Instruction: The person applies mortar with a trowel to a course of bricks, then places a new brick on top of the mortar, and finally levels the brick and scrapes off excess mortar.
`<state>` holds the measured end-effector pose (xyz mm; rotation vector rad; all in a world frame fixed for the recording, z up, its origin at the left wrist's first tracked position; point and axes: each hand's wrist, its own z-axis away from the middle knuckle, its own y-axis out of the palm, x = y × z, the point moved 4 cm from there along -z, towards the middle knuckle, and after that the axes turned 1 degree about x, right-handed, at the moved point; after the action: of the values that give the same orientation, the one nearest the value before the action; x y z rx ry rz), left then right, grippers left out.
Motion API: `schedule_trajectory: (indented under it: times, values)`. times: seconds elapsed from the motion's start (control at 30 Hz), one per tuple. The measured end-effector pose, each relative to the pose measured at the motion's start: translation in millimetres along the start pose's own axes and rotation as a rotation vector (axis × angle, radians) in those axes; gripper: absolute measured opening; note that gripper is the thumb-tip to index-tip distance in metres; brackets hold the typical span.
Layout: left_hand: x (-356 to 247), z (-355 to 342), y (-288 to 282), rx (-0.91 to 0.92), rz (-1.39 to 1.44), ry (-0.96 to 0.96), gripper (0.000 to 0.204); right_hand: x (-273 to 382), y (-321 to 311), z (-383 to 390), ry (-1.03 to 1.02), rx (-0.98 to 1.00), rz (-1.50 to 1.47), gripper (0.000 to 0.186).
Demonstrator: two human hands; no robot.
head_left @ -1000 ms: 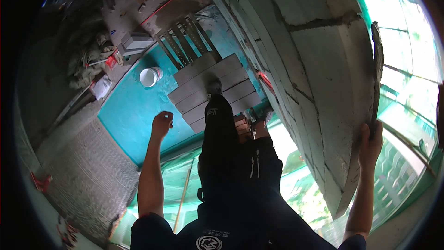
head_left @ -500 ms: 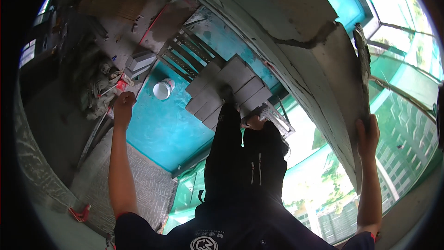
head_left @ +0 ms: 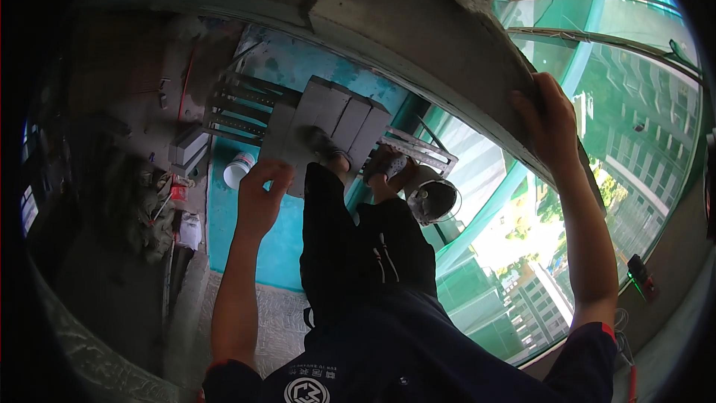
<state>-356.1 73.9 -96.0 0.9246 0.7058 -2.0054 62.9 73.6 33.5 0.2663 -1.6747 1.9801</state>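
My right hand is closed round the rough edge of a grey concrete beam, which runs slantwise overhead from upper left to right. My left hand hangs in the air over the blue floor, its fingers curled in, with nothing seen in them. Below, my feet in dark shoes are apart. One is on the stacked grey blocks, which lie across a slatted metal stand. The other is at the blocks' right edge, near a bucket with a dark inside.
A white bucket stands on the blue-coated floor. More grey blocks and a heap of crumpled sacks lie to the left. On the right, green netting covers a large opening above a drop, with buildings beyond.
My view has turned and shifted. My right hand now grips the beam farther up in view. My left hand has swung inward, closer to the blocks. My feet and the dark bucket now show more plainly.
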Motion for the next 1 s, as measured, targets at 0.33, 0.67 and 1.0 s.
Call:
schedule_trajectory:
  times: [0.33,0.67,1.0]
  values:
    - [-182.1,-3.2,154.8,0.186,0.167,0.375,0.034,31.7,3.0,44.7,0.157,-0.220,-0.300,0.022]
    - [-230.4,-33.6,166.6,-0.093,0.035,0.326,0.025,33.6,74.8,190.3,0.141,-0.062,-0.721,0.044]
    - [-226.3,-200.4,78.3,-0.572,-1.479,0.665,0.078,-278.4,371.6,515.0,1.279,0.363,-0.394,0.036]
